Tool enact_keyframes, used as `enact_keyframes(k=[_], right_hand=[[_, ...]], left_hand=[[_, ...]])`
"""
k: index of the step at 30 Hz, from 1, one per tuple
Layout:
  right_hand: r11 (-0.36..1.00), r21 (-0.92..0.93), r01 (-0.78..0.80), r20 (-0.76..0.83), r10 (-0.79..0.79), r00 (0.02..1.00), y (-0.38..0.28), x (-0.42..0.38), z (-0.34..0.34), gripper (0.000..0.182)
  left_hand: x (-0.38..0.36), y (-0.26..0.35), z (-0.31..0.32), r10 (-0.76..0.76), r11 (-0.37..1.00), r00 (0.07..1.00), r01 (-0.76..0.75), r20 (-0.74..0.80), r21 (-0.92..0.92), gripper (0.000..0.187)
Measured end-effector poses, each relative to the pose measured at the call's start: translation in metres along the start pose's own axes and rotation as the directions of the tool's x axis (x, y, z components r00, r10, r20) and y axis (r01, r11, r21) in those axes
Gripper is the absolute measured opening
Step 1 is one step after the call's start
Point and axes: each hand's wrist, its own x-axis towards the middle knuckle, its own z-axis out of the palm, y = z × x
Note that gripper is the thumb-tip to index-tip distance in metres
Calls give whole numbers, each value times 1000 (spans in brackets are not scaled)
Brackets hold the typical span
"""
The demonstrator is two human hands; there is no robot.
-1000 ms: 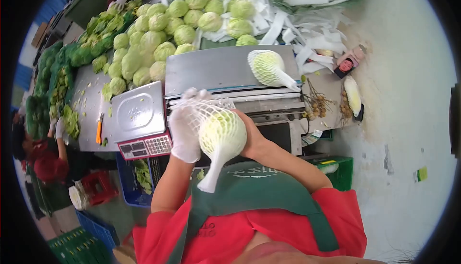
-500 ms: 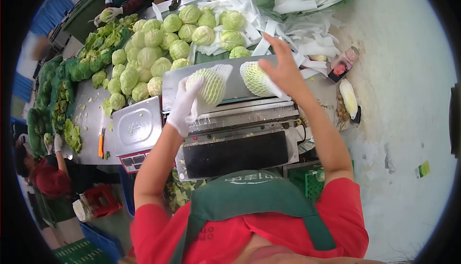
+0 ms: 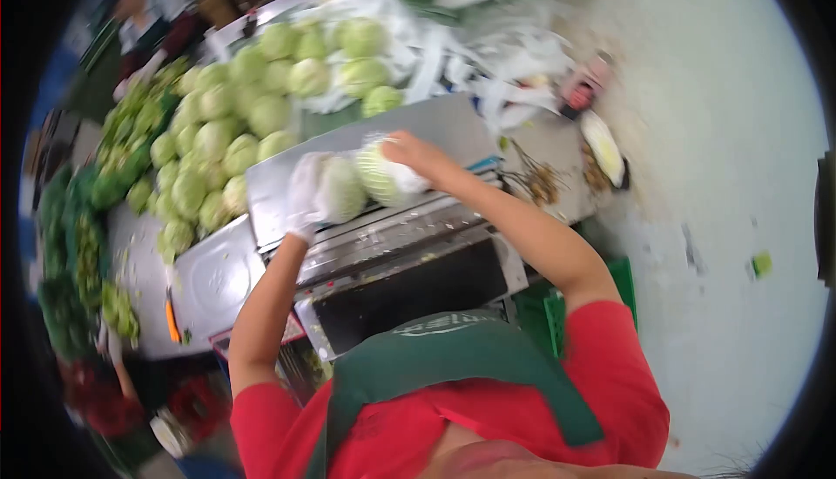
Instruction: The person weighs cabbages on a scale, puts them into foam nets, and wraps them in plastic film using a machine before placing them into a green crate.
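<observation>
Pressing my gloved left hand [image 3: 306, 193] around one netted cabbage [image 3: 341, 188] and my bare right hand [image 3: 416, 153] over the other netted cabbage [image 3: 380, 174] on the steel machine top [image 3: 435, 126], I judge either could roll off its sloping front edge if my grip loosens.

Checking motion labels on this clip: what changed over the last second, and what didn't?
The gloved left hand carried its netted cabbage from chest height up onto the steel machine top. The bare right hand let go of it, reached forward and now rests on the second netted cabbage, so the two sit side by side. The view also swung and blurred. Unchanged: the cabbage pile and the scale.
</observation>
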Motion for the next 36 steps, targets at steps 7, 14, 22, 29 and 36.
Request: enact_keyframes(k=[7,14,22,29,36], right_hand=[[991,-134,-6,-103,-7,995,-22,-7,-3,62],[974,-193,-116,-127,92,988,-24,-6,3,68],[981,-177,-79,-116,59,991,-22,-4,2,69],[967,-223,-119,-118,95,988,-26,-6,1,69],[967,-227,-120,-103,99,990,-27,-6,0,69]], left_hand=[[2,-16,7,-250,829,964,260,88,-495,25],[-2,-53,18,-541,273,769,545,341,-793,23],[-2,-67,18,-531,-21,718,520,450,-854,30],[-1,-93,21,-552,-140,669,513,497,-847,30],[-3,-107,24,-552,-169,659,512,511,-842,30]])
